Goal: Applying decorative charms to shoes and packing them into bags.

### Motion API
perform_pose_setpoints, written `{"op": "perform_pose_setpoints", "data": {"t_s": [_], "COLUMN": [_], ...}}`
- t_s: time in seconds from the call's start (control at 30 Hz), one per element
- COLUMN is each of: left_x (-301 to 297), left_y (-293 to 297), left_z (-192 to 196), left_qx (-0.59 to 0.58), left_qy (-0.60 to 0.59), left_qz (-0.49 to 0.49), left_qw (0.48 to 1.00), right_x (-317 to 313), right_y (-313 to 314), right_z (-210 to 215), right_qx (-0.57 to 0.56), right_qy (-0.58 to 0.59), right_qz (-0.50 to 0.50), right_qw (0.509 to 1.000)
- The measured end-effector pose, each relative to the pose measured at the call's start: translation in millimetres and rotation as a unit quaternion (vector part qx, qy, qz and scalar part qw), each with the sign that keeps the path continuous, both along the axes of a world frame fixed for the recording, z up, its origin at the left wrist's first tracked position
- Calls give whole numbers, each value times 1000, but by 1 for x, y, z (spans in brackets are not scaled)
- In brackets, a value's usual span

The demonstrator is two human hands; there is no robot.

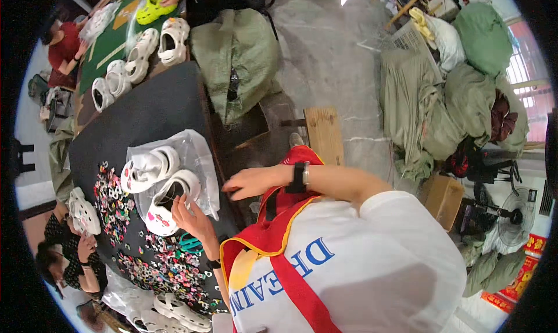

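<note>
A pair of white clogs lies on a clear plastic bag (pixel 204 153) on the black tabletop (pixel 157 109). Red and pink charms decorate the toe of the nearer clog (pixel 163 221); the other white clog (pixel 136 173) lies beside it, also with charms. My left hand (pixel 196 221) grips the nearer clog at the rim of its opening, fingers bent over the edge. My right hand (pixel 253 183), with a watch on its wrist, hovers past the bag by the table edge. Its fingers are loosely stretched, and I see nothing held in them.
Many small colourful charms (pixel 163 269) are spread over the table, with teal-handled scissors (pixel 190 244) among them. More white clogs (pixel 139 57) stand at the far end. Co-workers handle a lime clog (pixel 152 7) and a white clog (pixel 84 211). A wooden bench (pixel 324 135) stands beside the table.
</note>
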State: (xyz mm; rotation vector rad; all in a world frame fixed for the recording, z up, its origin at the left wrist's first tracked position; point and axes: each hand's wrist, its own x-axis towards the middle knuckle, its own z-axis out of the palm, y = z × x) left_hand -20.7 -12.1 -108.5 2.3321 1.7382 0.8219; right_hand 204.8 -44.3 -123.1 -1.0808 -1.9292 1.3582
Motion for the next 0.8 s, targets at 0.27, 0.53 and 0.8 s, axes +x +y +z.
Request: {"op": "perform_pose_setpoints", "data": {"t_s": [0.27,0.53,0.8], "left_x": [52,76,212], "left_y": [3,60,78], "left_z": [41,87,55], "left_qx": [-41,-132,-297], "left_qy": [254,383,276], "left_qz": [176,96,-40], "left_qw": [950,909,913], "right_x": [229,313,309], "right_y": [-123,-217,-189], "right_z": [-164,-267,-325], "right_qx": [-260,-430,-566], "right_qy": [164,63,56], "right_qz": [-504,-659,-605], "right_qw": [807,614,557]}}
